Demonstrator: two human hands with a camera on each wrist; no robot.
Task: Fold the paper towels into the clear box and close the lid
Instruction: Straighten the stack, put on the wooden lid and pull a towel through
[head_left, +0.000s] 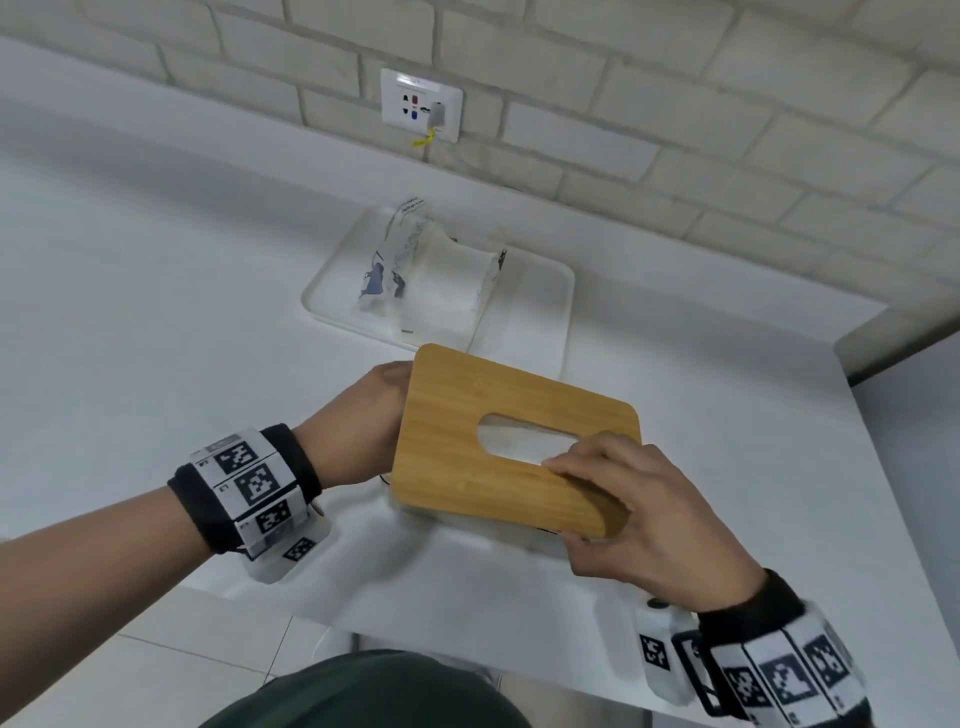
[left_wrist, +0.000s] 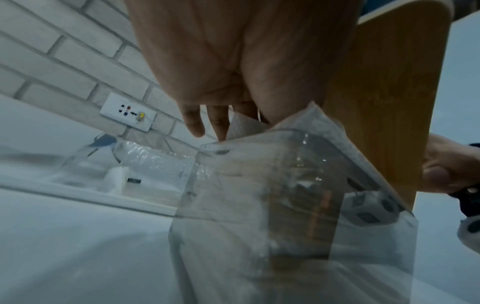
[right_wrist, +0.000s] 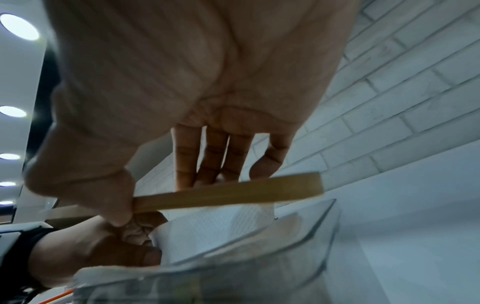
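A bamboo lid (head_left: 498, 441) with an oval slot hangs tilted over the clear box (left_wrist: 259, 185), which it mostly hides in the head view. My right hand (head_left: 571, 504) pinches the lid's near right corner, thumb under and fingers on top, as the right wrist view also shows around the lid (right_wrist: 233, 193). My left hand (head_left: 363, 415) reaches under the lid's left edge. Its fingers (left_wrist: 205, 127) point straight down into the box against the white paper towels (left_wrist: 244, 125). The towels (right_wrist: 215, 224) rise above the box rim (right_wrist: 311, 230) and show through the slot (head_left: 519, 441).
Behind the box lies a white tray (head_left: 535, 291) holding crumpled clear plastic wrapping (head_left: 415, 260). A brick wall with a socket plate (head_left: 421, 104) stands at the back. The white table ends at an edge (head_left: 883, 467) to the right and just in front of me.
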